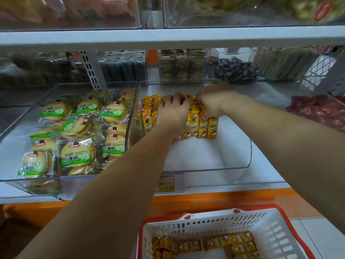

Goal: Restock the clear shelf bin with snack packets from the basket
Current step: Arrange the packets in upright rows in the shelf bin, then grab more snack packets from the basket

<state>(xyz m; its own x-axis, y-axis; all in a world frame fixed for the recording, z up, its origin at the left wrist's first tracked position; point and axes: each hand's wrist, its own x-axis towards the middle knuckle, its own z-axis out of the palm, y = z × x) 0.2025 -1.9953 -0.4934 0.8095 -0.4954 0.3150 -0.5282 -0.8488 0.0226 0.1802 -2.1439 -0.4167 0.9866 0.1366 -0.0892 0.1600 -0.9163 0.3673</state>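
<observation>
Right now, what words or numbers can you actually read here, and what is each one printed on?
"煎薄脆": green labels on the round cracker packets.
"乐吧": the yellow snack packets under the hands.
"19.80": seemingly, on the price tag; the rest of it is blurred.
Too small or blurred to read: the red logos on the cracker packets, and the packets in the basket.

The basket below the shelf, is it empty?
No, yellow snack packets lie across the bottom of the basket.
</observation>
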